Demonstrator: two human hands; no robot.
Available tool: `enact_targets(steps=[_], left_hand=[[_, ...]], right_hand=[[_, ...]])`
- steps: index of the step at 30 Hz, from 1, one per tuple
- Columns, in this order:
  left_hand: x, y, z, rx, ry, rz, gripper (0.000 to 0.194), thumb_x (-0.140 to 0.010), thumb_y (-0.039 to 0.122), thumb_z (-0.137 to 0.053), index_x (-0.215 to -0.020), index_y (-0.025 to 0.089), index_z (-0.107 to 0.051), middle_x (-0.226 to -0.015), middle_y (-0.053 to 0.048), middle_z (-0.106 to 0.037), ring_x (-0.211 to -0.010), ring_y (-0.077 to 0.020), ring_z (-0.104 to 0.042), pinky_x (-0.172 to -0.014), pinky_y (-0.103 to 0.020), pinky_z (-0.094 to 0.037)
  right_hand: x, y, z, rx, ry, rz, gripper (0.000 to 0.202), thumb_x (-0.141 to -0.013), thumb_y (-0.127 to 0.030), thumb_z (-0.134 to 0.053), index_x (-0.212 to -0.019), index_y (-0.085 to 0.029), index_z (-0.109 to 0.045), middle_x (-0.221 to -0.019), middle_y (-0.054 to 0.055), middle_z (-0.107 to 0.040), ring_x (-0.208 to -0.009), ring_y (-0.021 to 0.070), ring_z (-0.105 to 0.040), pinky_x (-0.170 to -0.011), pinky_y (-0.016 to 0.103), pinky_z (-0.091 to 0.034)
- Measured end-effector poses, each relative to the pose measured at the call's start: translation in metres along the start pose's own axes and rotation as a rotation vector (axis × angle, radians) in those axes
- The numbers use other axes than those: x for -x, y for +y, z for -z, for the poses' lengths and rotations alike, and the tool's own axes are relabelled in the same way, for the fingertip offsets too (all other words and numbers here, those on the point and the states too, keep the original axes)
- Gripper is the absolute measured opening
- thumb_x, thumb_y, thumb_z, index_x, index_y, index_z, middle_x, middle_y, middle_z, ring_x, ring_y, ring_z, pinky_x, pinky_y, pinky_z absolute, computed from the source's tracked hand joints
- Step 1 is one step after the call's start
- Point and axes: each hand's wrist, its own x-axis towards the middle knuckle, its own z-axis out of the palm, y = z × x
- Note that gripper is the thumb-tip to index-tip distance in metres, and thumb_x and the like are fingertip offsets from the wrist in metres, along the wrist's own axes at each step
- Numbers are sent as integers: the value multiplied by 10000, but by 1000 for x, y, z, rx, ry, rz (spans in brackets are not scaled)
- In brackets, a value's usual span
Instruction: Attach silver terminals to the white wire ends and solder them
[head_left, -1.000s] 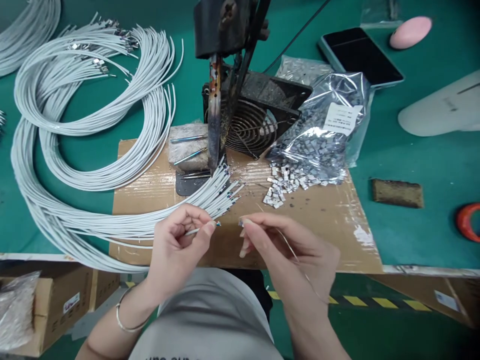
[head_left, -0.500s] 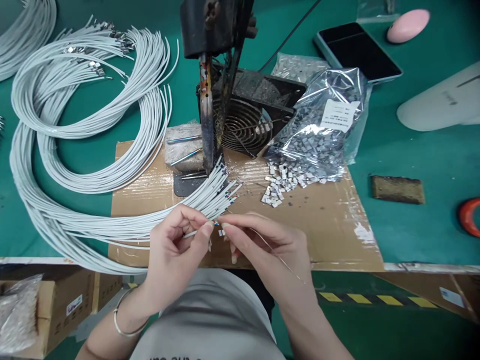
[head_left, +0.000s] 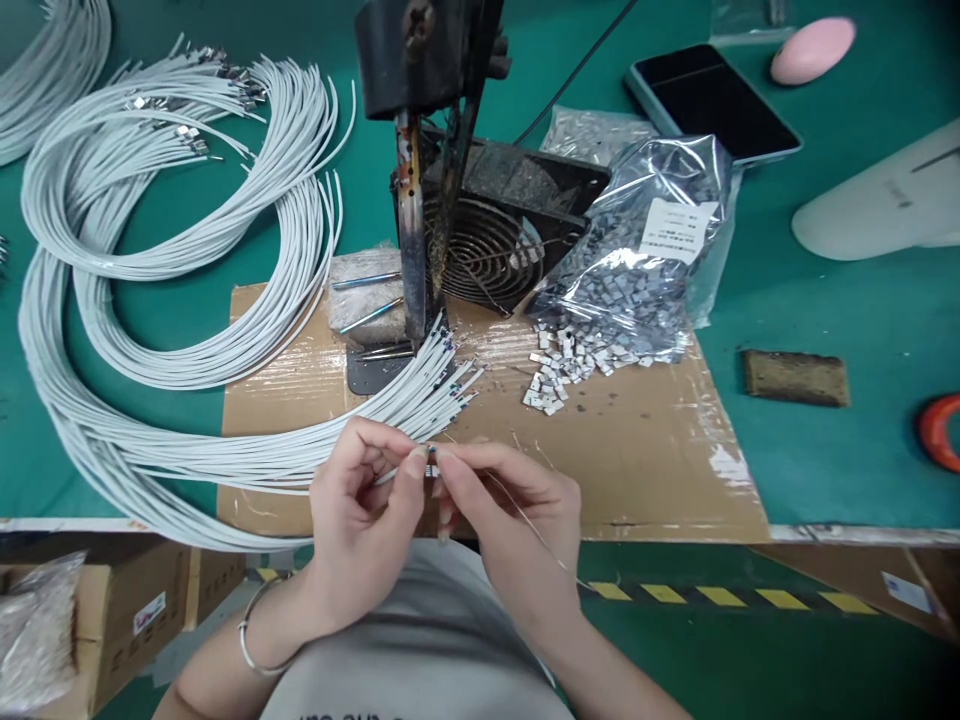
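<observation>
My left hand (head_left: pixel 360 520) pinches the stripped end of one white cable (head_left: pixel 386 474) near the front edge of a cardboard sheet (head_left: pixel 645 450). My right hand (head_left: pixel 510 525) meets it fingertip to fingertip, pressing a small metal terminal (head_left: pixel 431 465) against that cable end, with a thin wire (head_left: pixel 525 520) running back across the hand. Just behind my fingers lies a fanned bundle of white cables (head_left: pixel 420 395) with bare tips. A scatter of loose metal terminals (head_left: pixel 559 370) spills from a clear bag (head_left: pixel 637 270) to the right.
A dark upright press tool (head_left: pixel 420 150) and a fan grille (head_left: pixel 487 250) stand behind the cardboard. Coiled white cables (head_left: pixel 172 230) fill the left of the green mat. A tablet (head_left: pixel 709 100), pink oval (head_left: pixel 814 48), brown block (head_left: pixel 795 378), red tape roll (head_left: pixel 937 430) and cardboard box (head_left: pixel 112 610) surround.
My right hand has moved left from a gap of several centimetres until its fingertips touch my left hand's, bringing the small terminal onto the cable end. The left hand has stayed put.
</observation>
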Motion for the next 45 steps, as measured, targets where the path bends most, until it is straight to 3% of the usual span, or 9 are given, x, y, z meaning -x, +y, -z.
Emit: enact_targets(steps=[4, 10, 15, 22, 29, 45], left_hand=[[2, 1, -2, 56, 0, 48, 248, -994, 399, -777, -874, 223, -650, -674, 37, -666, -477, -92, -558, -449, -179, -452], [0, 3, 2, 106, -28, 96, 206, -978, 322, -789, -857, 204, -672, -676, 32, -659, -518, -84, -558, -481, -165, -443], [-6, 7, 8, 72, -90, 127, 164, -961, 236, -770, -827, 189, -687, -637, 32, -629, -537, -89, -515, -496, -164, -425], [-10, 14, 10, 68, -100, 112, 121, -927, 132, -771, -835, 186, -716, -924, -50, -804, -775, -141, -738, -688, -191, -587], [-12, 12, 9, 39, -131, 44, 140, -936, 91, -755, -846, 193, -722, -942, -32, -809, -811, -128, -774, -753, -163, -618], [-11, 10, 6, 46, -136, 14, 221, -928, 2, -725, -867, 213, -741, -944, 17, -802, -834, -73, -775, -755, -80, -588]], right_hand=[[8, 12, -5, 28, 61, 106, 140, -938, -345, -825, -847, -246, -864, -637, 1, -711, -460, 119, -623, -411, 218, -551], [9, 18, -1, 241, 82, 337, 110, -957, -212, -781, -941, -240, -886, -684, 28, -744, -540, 139, -647, -479, 250, -550], [-2, 2, 13, 190, 48, 249, 148, -947, -173, -790, -925, -274, -895, -683, -7, -748, -498, 99, -647, -472, 194, -556], [-11, -12, 24, 187, 32, 165, 87, -932, -211, -830, -915, -274, -888, -680, -9, -748, -509, 109, -663, -477, 195, -585], [-17, -18, 21, 275, -91, 238, 213, -944, -136, -792, -937, -321, -898, -782, -15, -763, -564, 80, -618, -512, 189, -511], [-15, -19, 22, 384, -101, 307, 317, -957, -105, -758, -1043, -375, -901, -808, -31, -757, -607, 70, -611, -508, 183, -452]])
